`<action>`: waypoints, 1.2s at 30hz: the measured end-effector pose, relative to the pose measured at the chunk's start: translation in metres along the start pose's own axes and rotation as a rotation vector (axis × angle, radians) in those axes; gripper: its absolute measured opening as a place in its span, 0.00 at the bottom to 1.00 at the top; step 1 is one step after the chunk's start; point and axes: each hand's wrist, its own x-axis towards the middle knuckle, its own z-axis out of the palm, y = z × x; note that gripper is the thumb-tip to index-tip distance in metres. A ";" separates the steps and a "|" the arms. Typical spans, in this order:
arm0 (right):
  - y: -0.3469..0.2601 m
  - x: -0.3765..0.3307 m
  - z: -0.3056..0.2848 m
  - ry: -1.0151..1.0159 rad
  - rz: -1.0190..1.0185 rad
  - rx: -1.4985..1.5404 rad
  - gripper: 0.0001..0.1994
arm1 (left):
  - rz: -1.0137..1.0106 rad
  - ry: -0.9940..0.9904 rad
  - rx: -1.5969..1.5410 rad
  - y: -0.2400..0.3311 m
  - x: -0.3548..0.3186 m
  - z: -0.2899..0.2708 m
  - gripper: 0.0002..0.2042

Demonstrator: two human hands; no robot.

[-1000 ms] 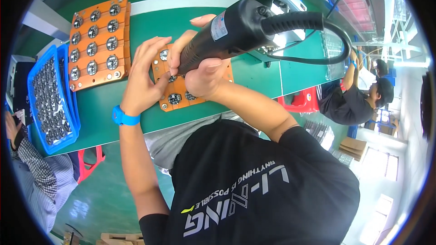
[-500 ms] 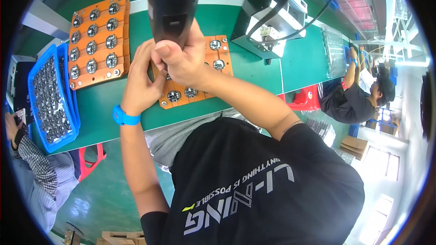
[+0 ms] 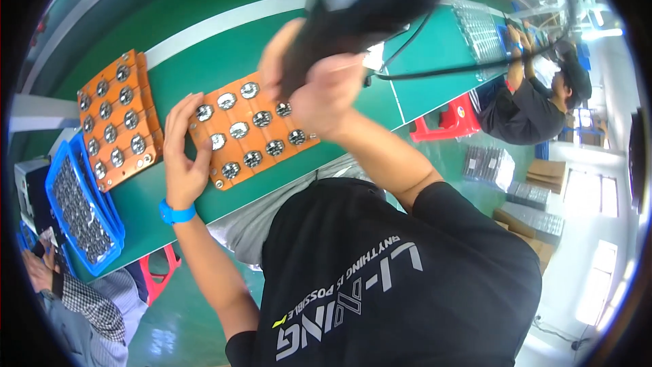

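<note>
An orange holder block with rows of round silver cells lies on the green bench in front of me. My left hand rests flat on its left end, fingers spread, holding nothing. My right hand grips a black corded power tool, raised over the block's right part and blurred. Its black cable loops off to the right.
A second orange block of cells lies at the left. Blue trays of small dark parts sit at the bench's left end. Another person's arm in a checked sleeve shows lower left. A seated person works at the right, by a red stool.
The tool has swung from upright to tilted toward the right, higher over the block. My left hand has come off the tool and settled on the block's left end.
</note>
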 end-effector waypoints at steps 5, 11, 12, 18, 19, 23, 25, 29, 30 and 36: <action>-0.014 0.038 -0.096 0.237 -0.250 -0.177 0.30 | -0.070 -0.010 -0.015 0.000 0.004 0.005 0.31; 0.016 0.056 -0.125 -0.044 -0.567 0.434 0.40 | -0.094 -0.018 -0.063 0.003 0.006 0.013 0.31; 0.020 0.056 -0.130 -0.088 -0.592 0.358 0.39 | -0.100 -0.014 -0.071 0.004 0.006 0.014 0.30; -0.007 0.025 -0.096 0.166 0.034 -0.253 0.41 | -0.086 -0.009 -0.025 -0.002 -0.002 0.002 0.30; -0.008 0.019 -0.090 0.154 0.085 -0.256 0.40 | -0.093 -0.002 -0.020 -0.004 -0.003 -0.001 0.30; -0.002 -0.011 -0.041 0.109 0.187 -0.118 0.41 | -0.047 -0.011 -0.033 -0.013 -0.008 -0.007 0.32; 0.002 -0.024 0.002 0.076 0.191 -0.026 0.44 | -0.034 -0.003 -0.056 -0.014 -0.012 -0.009 0.32; 0.031 -0.043 0.067 -0.036 0.116 0.197 0.42 | -0.023 0.036 -0.084 -0.025 -0.025 -0.013 0.31; 0.036 -0.045 0.076 -0.058 0.120 0.201 0.42 | -0.026 0.044 -0.083 -0.027 -0.027 -0.014 0.31; 0.056 -0.050 0.097 -0.105 0.138 0.248 0.41 | -0.065 0.063 -0.135 -0.028 -0.030 -0.019 0.28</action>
